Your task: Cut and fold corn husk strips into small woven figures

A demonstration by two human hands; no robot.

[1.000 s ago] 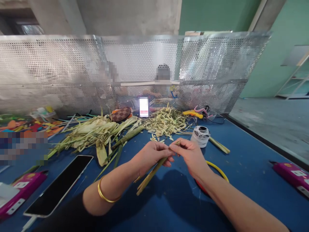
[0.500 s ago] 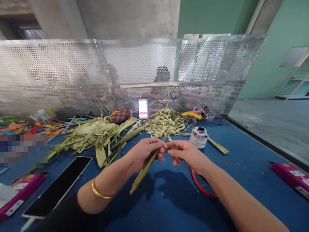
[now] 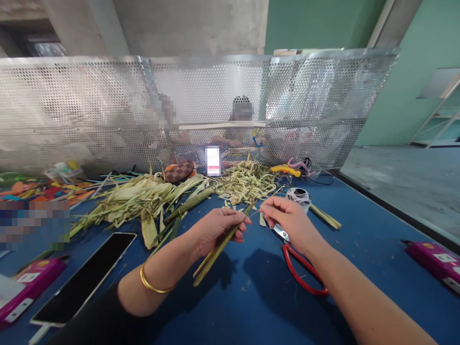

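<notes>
My left hand (image 3: 223, 230) is closed around a slim bundle of dried husk strips (image 3: 212, 263), which slants from lower left to upper right. My right hand (image 3: 283, 218) is apart from it, thumb and fingertips pinched together. A faint thread (image 3: 254, 211) seems to run between the fingertips of both hands. Behind the right hand stands a spool of white thread (image 3: 301, 197), partly covered by it. Under the right wrist lie scissors with red handles (image 3: 302, 282), their blades partly hidden.
Dried husks (image 3: 143, 196) and a heap of shredded strips (image 3: 247, 182) lie toward the back, before a perforated metal screen (image 3: 212, 86). A black-screened phone (image 3: 86, 278) and purple power strips (image 3: 434, 263) flank my arms. People sit beyond the screen.
My right hand has moved right and slightly up, away from the bundle, opening a gap between the hands. More of the scissors now shows. My left hand keeps its hold, nearly still.
</notes>
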